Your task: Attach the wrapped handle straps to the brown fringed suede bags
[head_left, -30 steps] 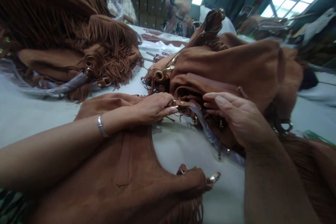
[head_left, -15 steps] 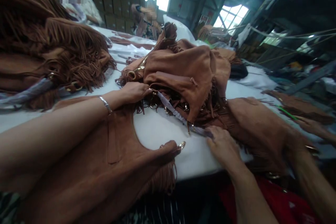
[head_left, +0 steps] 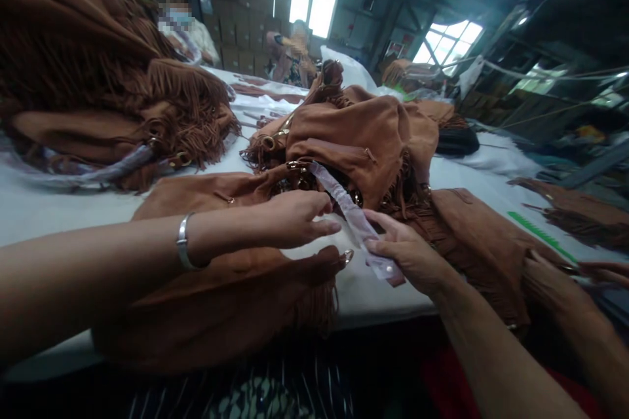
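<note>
A brown suede bag [head_left: 211, 281] lies on its side in front of me, fringe at its right end and a metal clasp at its tip. From its upper edge runs a shoulder strap [head_left: 346, 206] wrapped in clear plastic film. My right hand [head_left: 413, 252] pinches this strap near its free end, between thumb and fingers. My left hand [head_left: 297, 217] hovers over the bag, just left of the strap. Its thumb stands apart from its loosely bent fingers, and it holds nothing. Behind the strap sits another brown bag [head_left: 348, 124] with a zipped pocket.
Fringed brown bags [head_left: 98, 98] are heaped at the left of the white table [head_left: 348, 301]. At the right, a co-worker's hand [head_left: 545, 275] rests at another bag [head_left: 481, 229], with a green toothed strip [head_left: 540, 236] beside it. Two people are across the table.
My left hand has let go of the strap's ring end and moved right. My right hand has lifted the strap's other end off the table. The view has swung left.
</note>
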### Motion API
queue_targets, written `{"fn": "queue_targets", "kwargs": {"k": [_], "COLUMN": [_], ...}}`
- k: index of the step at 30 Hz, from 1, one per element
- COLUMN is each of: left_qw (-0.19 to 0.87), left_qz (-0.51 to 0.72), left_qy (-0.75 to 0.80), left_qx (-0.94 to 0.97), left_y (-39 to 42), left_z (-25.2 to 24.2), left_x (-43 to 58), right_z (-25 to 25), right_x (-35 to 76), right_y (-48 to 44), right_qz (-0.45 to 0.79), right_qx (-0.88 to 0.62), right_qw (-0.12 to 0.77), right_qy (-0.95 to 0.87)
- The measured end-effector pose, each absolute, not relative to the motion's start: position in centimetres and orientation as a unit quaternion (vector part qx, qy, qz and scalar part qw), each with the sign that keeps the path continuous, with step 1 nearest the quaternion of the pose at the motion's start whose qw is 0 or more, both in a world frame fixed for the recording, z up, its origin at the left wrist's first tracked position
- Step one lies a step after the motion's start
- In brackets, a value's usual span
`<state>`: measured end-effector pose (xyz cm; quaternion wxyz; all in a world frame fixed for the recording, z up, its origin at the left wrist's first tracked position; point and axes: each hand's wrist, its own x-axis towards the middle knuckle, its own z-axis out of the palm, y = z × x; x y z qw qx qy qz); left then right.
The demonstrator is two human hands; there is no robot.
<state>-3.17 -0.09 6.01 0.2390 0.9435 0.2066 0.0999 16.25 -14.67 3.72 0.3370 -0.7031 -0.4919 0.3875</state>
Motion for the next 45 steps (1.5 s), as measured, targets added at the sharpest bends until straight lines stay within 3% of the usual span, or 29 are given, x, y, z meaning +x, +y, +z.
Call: {"fn": "queue_targets", "kwargs": {"k": [3, 6, 10, 15, 17, 23, 26, 29, 36, 38, 42, 45], "left_qw": [0.280, 0.312, 0.205, 0.099, 0.134, 0.514, 0.597, 0.634, 0.691, 0.683, 0.616, 0.587], "left_qz": [0.147, 0.212, 0.353, 0.398, 0.417, 0.359, 0.355, 0.357, 0.346, 0.348, 0.361, 0.367], "left_qy": [0.185, 0.123, 0.053, 0.127, 0.155, 0.245, 0.270, 0.262, 0.270, 0.287, 0.319, 0.299], "left_qx": [0.930, 0.918, 0.912, 0.903, 0.885, 0.740, 0.667, 0.634, 0.575, 0.575, 0.623, 0.657], "left_y": [-2.1, -3.7, -5.2, -4.5, -3.6, 0.3, 2.0, 3.0, 4.1, 4.1, 3.4, 2.5], "left_z": [6.2, 6.6, 7.0, 7.1, 7.1, 5.8, 4.6, 3.7, 2.3, 2.1, 2.3, 3.0], "left_x": [-3.4, -3.8, -4.5, -5.4, -5.8, -6.7, -7.2, -7.6, -7.9, -7.7, -6.9, -6.3], "right_z": [5.3, 6.2, 6.2, 5.9, 6.0, 6.2, 5.9, 5.4, 4.2, 4.6, 6.3, 6.7], "right_x": [15.5, 14.8, 13.4, 11.8, 11.5, 11.7, 12.6, 14.1, 17.4, 17.2, 13.8, 10.1], "right_y": [-14.4, -13.8, -12.1, -10.3, -9.9, -8.1, -7.2, -6.4, -5.5, -5.5, -5.7, -5.2], "right_qz": [0.471, 0.470, 0.463, 0.457, 0.436, 0.339, 0.272, 0.268, 0.385, 0.328, 0.044, 0.118], "right_qx": [-0.618, -0.569, -0.502, -0.480, -0.514, -0.603, -0.616, -0.610, -0.645, -0.669, -0.665, -0.609], "right_qw": [0.466, 0.520, 0.560, 0.548, 0.513, 0.322, 0.272, 0.258, 0.263, 0.283, 0.422, 0.409], "right_qy": [-0.422, -0.430, -0.469, -0.510, -0.532, -0.646, -0.687, -0.699, -0.605, -0.604, -0.615, -0.669]}}
